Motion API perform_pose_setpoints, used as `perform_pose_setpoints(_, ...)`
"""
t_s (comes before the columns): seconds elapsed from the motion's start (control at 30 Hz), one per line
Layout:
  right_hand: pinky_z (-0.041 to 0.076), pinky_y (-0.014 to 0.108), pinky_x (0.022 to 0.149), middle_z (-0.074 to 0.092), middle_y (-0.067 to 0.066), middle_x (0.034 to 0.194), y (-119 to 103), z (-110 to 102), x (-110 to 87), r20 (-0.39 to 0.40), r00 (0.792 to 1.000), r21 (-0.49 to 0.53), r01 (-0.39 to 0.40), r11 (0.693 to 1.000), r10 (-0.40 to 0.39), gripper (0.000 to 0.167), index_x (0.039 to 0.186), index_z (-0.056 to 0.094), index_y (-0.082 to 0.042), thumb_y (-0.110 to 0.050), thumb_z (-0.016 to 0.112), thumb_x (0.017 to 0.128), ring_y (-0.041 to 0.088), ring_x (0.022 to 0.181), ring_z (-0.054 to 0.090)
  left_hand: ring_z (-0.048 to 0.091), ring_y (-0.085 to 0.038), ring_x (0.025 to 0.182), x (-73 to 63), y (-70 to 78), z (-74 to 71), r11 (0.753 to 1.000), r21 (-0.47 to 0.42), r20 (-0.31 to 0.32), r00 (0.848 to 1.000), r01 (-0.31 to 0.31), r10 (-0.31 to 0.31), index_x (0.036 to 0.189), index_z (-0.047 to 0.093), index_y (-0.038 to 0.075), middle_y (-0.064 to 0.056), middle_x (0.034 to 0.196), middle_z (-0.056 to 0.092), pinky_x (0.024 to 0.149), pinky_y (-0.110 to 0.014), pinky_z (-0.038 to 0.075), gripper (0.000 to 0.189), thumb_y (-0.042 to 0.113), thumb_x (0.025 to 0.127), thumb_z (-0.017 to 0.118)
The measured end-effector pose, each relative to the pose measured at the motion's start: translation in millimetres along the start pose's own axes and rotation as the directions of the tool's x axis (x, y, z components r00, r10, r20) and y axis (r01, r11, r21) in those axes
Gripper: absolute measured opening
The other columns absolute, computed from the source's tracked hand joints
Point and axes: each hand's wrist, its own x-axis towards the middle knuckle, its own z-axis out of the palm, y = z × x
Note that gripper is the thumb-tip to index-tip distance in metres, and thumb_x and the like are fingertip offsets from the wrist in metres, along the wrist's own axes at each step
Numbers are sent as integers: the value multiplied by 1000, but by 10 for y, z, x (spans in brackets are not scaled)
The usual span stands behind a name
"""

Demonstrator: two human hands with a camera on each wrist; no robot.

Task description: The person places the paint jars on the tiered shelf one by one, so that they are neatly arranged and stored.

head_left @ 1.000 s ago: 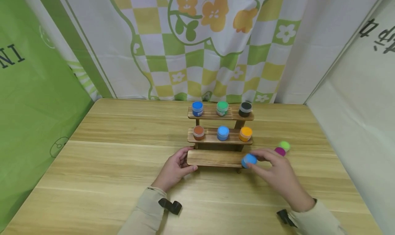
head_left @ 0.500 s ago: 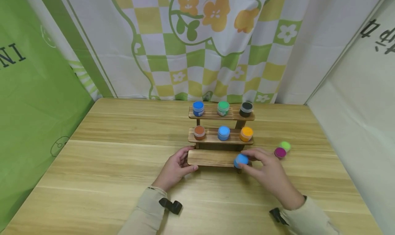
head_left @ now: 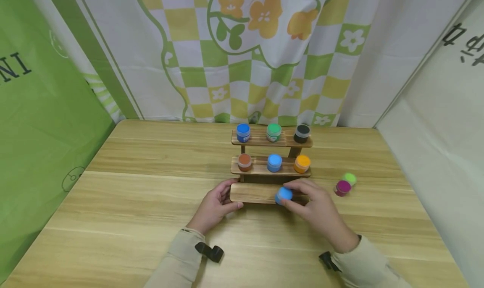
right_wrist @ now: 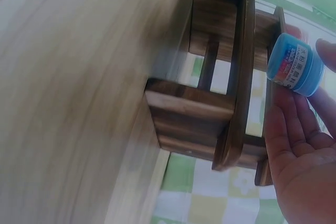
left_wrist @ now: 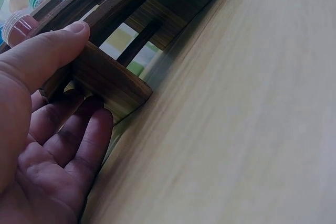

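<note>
A three-tier wooden rack (head_left: 251, 193) stands on the table. My left hand (head_left: 213, 206) grips the left end of its lowest shelf, the thumb (left_wrist: 68, 36) on the front edge and the other fingers around the side. My right hand (head_left: 321, 208) pinches a light blue paint jar (head_left: 284, 195) between thumb and fingers. This jar is tilted, close over the lowest shelf, right of its middle; its printed label shows in the right wrist view. The middle shelf bears brown (head_left: 244, 162), light blue (head_left: 274, 163) and orange (head_left: 302, 163) jars.
Dark blue (head_left: 243, 132), green (head_left: 274, 132) and black (head_left: 302, 133) jars line the top shelf. Right of the rack, a purple jar (head_left: 342, 188) and a lime green jar (head_left: 349, 179) stand together on the table (head_left: 151, 221). A patterned curtain (head_left: 261, 82) hangs behind.
My right hand has moved left with the light blue jar, from the lowest shelf's right end toward its middle. The purple jar has come fully into sight. My left hand stays put.
</note>
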Motion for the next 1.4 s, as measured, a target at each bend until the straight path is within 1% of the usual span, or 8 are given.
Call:
perform_pose_setpoints(0.17,63,35,78,71,2,106,-26,74,52,14,1000,61,-11,998,10,30,108,74,-6,-8,85,80,20,93,68,55,-30,130,-3,-4,1,1000,9,-2,1000,-6,6,145,49,6,-15,146,53,105,-32,49,69,5,84,81)
perform_pose_setpoints(0.33,62,34,80,71,0,105,-64,141,100,30,999,57,-27,998,25,28,107,74,-8,-11,85,82,18,94,66,56,-31,129,-3,-7,0,1000,17,3,1000,-8,8,144,49,6,-16,145,54,104,-32,50,68,5,84,80)
perform_pose_setpoints(0.47,61,36,83,71,0,106,-97,195,140,48,998,53,-33,998,31,28,108,74,-8,-13,85,82,17,96,66,56,-30,129,-2,-2,1,1000,18,2,1000,-7,7,145,49,6,-15,146,54,104,-31,50,68,5,84,80)
perform_pose_setpoints(0.67,59,40,88,72,1,109,-140,281,198,60,998,33,-10,999,8,31,110,74,-7,-13,85,81,17,99,66,55,-29,130,4,-31,-8,1000,8,13,1000,-13,13,146,47,7,-14,147,53,105,-30,49,68,5,85,79)
perform_pose_setpoints(0.8,58,41,91,72,2,109,-165,336,226,61,998,15,0,1000,-1,31,110,74,-6,-15,85,82,18,101,66,56,-27,129,7,-44,-15,1000,10,25,1000,-14,14,146,47,9,-12,146,54,103,-28,50,68,6,86,79)
perform_pose_setpoints(0.97,57,42,93,71,3,112,-185,392,256,67,998,35,-5,999,2,33,112,74,-6,-16,85,83,19,105,66,58,-25,126,7,-48,-21,1000,11,35,999,-18,17,146,47,10,-10,145,55,99,-26,52,67,7,87,78)
perform_pose_setpoints(1.23,57,40,92,71,2,115,-208,452,297,81,996,46,-24,999,20,34,114,73,-7,-16,85,83,19,106,66,60,-24,123,9,-44,-17,1000,21,34,999,-24,23,146,47,9,-10,144,56,97,-26,54,66,7,87,78)
perform_pose_setpoints(1.4,57,40,91,71,2,115,-226,490,312,88,996,62,-18,998,12,34,115,73,-8,-17,84,83,18,106,66,60,-22,123,4,-36,-20,999,37,23,1000,-15,14,145,48,10,-8,144,57,96,-25,53,66,7,87,79)
